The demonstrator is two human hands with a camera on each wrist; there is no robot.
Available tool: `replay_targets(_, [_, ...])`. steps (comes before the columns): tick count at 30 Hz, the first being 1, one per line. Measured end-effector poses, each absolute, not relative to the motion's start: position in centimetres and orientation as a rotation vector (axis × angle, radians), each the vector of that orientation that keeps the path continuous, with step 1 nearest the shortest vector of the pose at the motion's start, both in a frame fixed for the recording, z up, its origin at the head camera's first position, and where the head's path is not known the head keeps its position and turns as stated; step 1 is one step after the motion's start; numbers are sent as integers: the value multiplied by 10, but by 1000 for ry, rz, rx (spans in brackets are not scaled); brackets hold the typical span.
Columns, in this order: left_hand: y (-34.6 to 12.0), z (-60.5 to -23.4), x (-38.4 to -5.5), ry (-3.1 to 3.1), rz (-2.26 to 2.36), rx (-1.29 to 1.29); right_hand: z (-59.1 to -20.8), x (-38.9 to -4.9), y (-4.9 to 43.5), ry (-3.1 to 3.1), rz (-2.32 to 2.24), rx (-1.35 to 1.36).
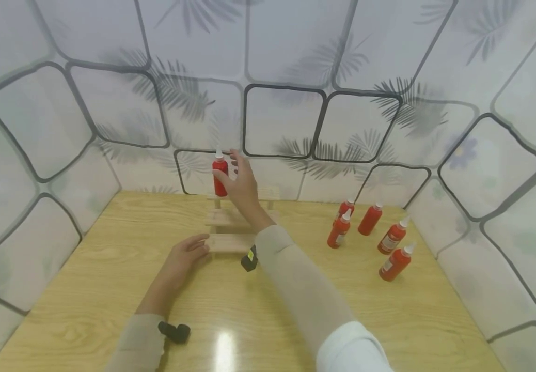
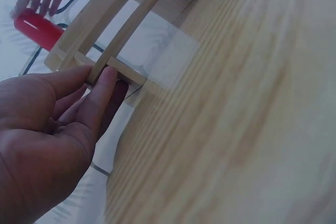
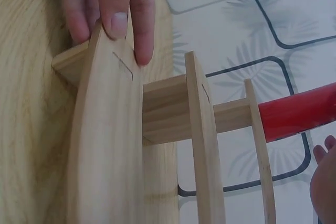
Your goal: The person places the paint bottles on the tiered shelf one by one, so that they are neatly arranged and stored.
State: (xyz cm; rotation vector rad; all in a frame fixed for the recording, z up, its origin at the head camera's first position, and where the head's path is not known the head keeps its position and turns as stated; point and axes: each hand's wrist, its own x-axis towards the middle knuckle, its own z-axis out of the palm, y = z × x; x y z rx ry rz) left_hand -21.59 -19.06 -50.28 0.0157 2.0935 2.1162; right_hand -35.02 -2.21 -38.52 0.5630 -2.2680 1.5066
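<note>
A small wooden step rack (image 1: 231,243) with three tiers stands at the back of the table. On its top tier stands a red squeeze bottle (image 1: 220,165) with a white pointed cap. My right hand (image 1: 243,187) is beside this bottle, fingers spread and thumb extended across its front; the right wrist view shows a gap between hand and bottle (image 3: 299,111). At the rack's left end, my left hand (image 1: 185,262) pinches the lowest step between thumb and fingers, as the left wrist view shows close up.
Several more red bottles (image 1: 392,237) with white caps stand grouped on the right side of the wooden table (image 1: 110,289). Patterned wall covering (image 1: 286,124) encloses the table behind and on both sides. Each wrist wears a small black camera (image 1: 175,332).
</note>
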Motion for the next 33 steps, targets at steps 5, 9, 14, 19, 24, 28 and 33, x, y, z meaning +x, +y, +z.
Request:
replay_targets(5, [-189,-503,-218,2102,2092,22,-392,-334,-3,-2243,1542,512])
replay_targets(9, [-189,-501,-217,2114,2058,42,-397,-315,19,-2264,1488,465])
replay_targets(14, [-192,-498,-218,2164,1995,28,-400,-291,51,-2237,1520,458])
replay_targets(19, [-195,-497,-221,2228,1906,33,-406,-271,91,-2224,1557,457])
replay_targets(24, [-197,-498,-223,2191,1912,59,-416,-257,130,-2185,1480,452])
replay_targets(28, [-197,-497,-222,2175,1930,73,-421,-246,159,-2206,1408,369])
replay_targets(33, [-197,-498,-222,2165,1947,91,-428,-238,193,-2210,1312,267])
